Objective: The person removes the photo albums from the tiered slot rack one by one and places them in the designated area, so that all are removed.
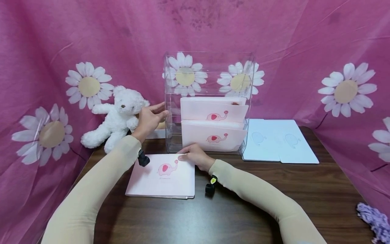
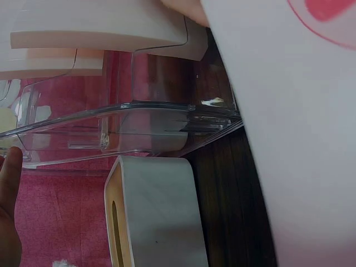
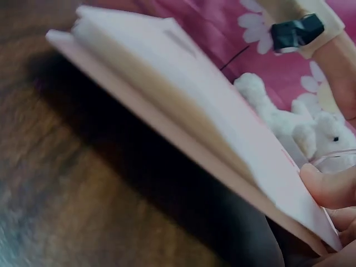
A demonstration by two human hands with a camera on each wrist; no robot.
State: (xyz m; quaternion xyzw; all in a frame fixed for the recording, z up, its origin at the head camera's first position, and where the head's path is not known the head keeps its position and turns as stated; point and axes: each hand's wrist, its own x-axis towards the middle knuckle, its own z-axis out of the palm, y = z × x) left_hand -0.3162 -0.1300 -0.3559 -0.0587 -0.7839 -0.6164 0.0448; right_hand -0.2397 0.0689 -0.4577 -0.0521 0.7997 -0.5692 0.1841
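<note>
A: How are the arms set?

B: Both sleeves [image 1: 82, 189] reach forward. The right hand [image 1: 197, 156] pinches the folder [image 1: 163, 179] at its far right corner, thumb on top, fingertips underneath. The left hand [image 1: 148, 121] is farther out, fingers extended, tips against the left side of the clear rack [image 1: 174, 139].

A: So the folder is where, exactly?

B: Left of the right hand, and nearer the person than the left hand. I can't tell whether it touches the table [image 1: 237, 210].

A: Anything blocking it?

B: The left wrist camera [image 1: 143, 158] covers its far left part in the head view.

A: And around?

B: Some purple yarn [image 1: 376, 220], well right of the right hand. Just beyond that hand, the rack, holding two elephant folders [image 1: 213, 139], one higher. A blue folder [image 1: 272, 142] lies open farther right. A white box [image 2: 161, 217] sits just beside the rack, below the left hand; left of that hand, a bear [image 1: 123, 108]. Behind everything, a pink curtain [image 1: 131, 37].
</note>
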